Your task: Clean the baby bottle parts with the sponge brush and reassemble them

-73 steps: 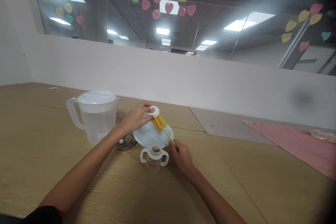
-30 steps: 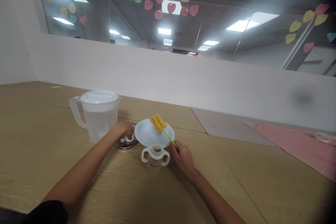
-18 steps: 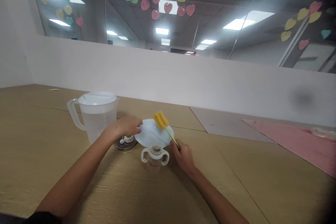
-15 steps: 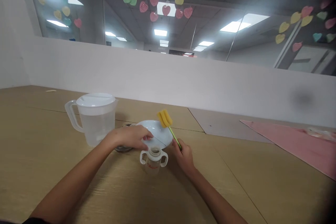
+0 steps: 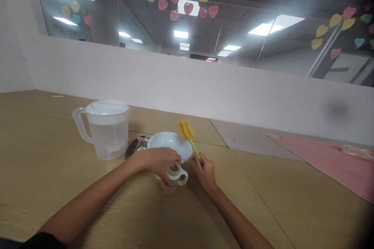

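Note:
An open-topped clear baby bottle with two white handles stands upright on the table in front of a white bowl. My left hand is closed around its upper part, covering the left handle and much of the front. My right hand grips the green stick of a sponge bottle brush, its yellow head raised above the bowl's right edge. Behind my left forearm lies a dark round tray with small clear and white parts on it, partly hidden.
To the left stands a clear lidded pitcher with a side handle, apparently with water inside. A pink mat lies on the wooden table at the right. A white wall under a window runs along the back.
My left hand has come down and to the right from above the tray and bowl onto the bottle, taking hold of it. The right hand and brush have hardly moved.

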`<state>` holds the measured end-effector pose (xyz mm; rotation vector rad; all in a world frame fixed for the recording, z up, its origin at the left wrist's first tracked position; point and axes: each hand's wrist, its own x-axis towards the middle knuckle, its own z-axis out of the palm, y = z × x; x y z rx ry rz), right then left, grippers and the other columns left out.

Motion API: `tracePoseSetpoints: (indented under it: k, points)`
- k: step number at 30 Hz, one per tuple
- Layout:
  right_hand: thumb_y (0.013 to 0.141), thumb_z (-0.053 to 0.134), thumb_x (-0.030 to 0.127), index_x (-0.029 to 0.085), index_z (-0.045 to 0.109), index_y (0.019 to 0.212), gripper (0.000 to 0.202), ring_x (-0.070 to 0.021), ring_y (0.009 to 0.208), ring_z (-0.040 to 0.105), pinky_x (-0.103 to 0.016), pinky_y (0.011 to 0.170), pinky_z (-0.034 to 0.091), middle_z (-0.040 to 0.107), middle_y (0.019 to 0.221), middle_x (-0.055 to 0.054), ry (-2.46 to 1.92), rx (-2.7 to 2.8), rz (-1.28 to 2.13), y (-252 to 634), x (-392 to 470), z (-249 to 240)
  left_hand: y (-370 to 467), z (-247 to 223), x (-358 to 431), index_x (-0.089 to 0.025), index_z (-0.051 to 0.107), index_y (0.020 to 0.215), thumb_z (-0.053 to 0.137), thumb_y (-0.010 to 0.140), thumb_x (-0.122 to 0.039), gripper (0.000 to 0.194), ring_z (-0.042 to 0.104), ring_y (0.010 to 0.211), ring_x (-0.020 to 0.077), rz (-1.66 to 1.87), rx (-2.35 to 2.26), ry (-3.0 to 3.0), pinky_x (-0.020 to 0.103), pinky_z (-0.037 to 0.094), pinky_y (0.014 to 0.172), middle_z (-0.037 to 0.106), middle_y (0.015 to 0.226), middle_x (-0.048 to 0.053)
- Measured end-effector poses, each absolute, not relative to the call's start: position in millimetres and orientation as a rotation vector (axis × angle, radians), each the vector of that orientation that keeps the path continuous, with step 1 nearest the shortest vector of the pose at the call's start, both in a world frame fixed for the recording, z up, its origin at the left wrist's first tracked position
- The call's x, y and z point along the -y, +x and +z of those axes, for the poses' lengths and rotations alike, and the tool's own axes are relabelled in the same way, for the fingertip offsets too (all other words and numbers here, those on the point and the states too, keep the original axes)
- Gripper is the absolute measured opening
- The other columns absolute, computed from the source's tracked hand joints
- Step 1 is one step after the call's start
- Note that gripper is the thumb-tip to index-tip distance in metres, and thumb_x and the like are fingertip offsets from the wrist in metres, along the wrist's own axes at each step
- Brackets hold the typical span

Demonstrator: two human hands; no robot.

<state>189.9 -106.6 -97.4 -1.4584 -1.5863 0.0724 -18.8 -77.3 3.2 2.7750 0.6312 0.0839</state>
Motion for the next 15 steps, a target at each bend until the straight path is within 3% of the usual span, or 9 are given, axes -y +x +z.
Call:
tracePoseSetpoints:
  k: [3,8,12,15]
  points:
    - [0.088,0.034,0.051,0.018,0.047,0.066,0.042,-0.0098,0.050,0.037,-0.021,0.050,0.029,0.038,0.053,0.005,-1.447,1.547,0.086,188.9,107.3,-96.0,-25.8,15.6,78.6,-0.024,0.057,0.100,0.071,0.060,-0.033,0.043,0.057,0.088,0.0193,0.253,-0.572,2.752,0.025,0.041,0.072,0.063,0.099,0.000]
    - [0.087,0.036,0.050,0.016,0.047,0.097,0.037,-0.0106,0.044,0.034,-0.021,0.045,0.028,0.033,0.051,0.009,-1.426,1.310,0.059,186.6,109.8,-94.2,-42.8,30.2,68.7,-0.022,0.055,0.099,0.071,0.058,-0.035,0.046,0.055,0.092,0.0208,0.638,-0.664,2.639,0.027,0.042,0.074,0.058,0.101,0.002]
    - [0.088,0.035,0.048,0.017,0.046,0.095,0.034,-0.0102,0.044,0.035,-0.021,0.045,0.029,0.034,0.053,0.008,-1.348,1.321,-0.033,185.4,113.3,-93.5,-46.4,24.6,47.7,-0.022,0.054,0.100,0.070,0.059,-0.033,0.045,0.053,0.096,0.0214,0.927,-0.747,2.564,0.031,0.043,0.078,0.055,0.103,0.002]
    - [0.090,0.036,0.044,0.015,0.050,0.096,0.032,-0.0096,0.046,0.039,-0.020,0.046,0.032,0.044,0.056,0.006,-1.313,1.424,-0.091,184.5,114.8,-94.7,-43.2,13.6,30.9,-0.021,0.053,0.098,0.069,0.058,-0.028,0.043,0.053,0.095,0.0218,1.084,-0.815,2.533,0.032,0.044,0.078,0.055,0.102,0.003]
